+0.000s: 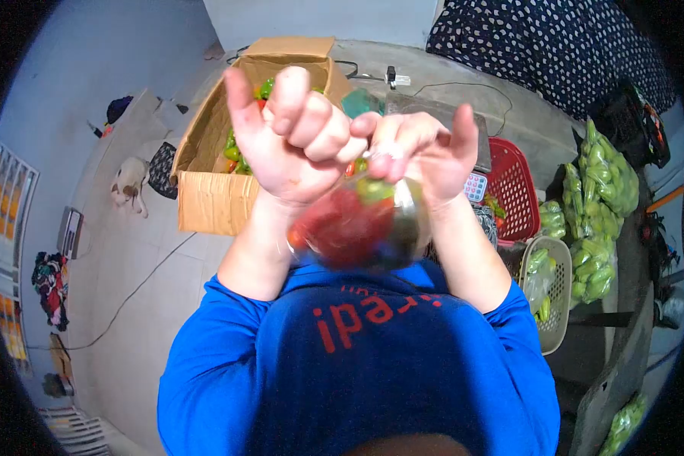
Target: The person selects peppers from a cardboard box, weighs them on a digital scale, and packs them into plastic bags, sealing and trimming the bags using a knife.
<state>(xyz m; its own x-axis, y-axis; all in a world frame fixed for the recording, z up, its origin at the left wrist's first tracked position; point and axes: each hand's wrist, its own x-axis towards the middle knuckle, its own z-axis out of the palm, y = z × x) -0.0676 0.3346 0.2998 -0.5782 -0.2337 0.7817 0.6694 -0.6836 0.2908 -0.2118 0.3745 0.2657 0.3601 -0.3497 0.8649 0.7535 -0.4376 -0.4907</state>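
Observation:
A clear plastic bag of red and green peppers [349, 224] hangs from my two hands in front of my chest, blurred by motion. My left hand [300, 140] has its fingers curled at the gathered top of the bag, thumb side out to the left. Pinching the bag's neck from the other side is my right hand [425, 148], one finger sticking up. The knuckles meet at the neck, so the exact grip is partly hidden. Behind my left hand stands an open cardboard box [216, 201] with red and green peppers inside.
On the right are a red basket [513, 178] holding some peppers, a beige basket [558, 292] with bagged green produce, and stacked bags of green vegetables [596, 190]. A cat [131, 181] is on the floor at left, and a cable [144, 289] crosses the tiles.

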